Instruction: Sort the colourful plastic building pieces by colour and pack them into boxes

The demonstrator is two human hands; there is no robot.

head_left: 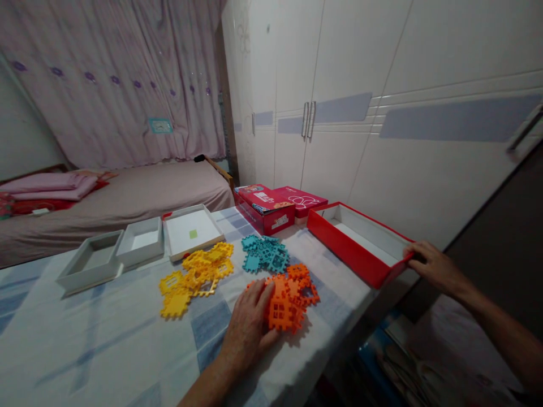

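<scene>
My left hand (248,316) rests against the near left side of a pile of orange interlocking plastic pieces (285,308), fingers stretched out and thumb apart. My right hand (432,264) pinches the near right corner of an open red box (345,249) with a white inside, at the table's right edge. Beyond the orange pile lies a heap of teal pieces (265,253). Yellow pieces (197,277) are spread to the left of both. Some pieces have square window-like openings and toothed edges.
Two grey-white trays (91,257) (141,240) and a shallow white box lid (193,229) line the table's far left side. Red printed boxes (265,208) (302,200) stand at the back, before a white wardrobe (339,68). A bed (169,183) lies beyond the cloth-covered table (127,339).
</scene>
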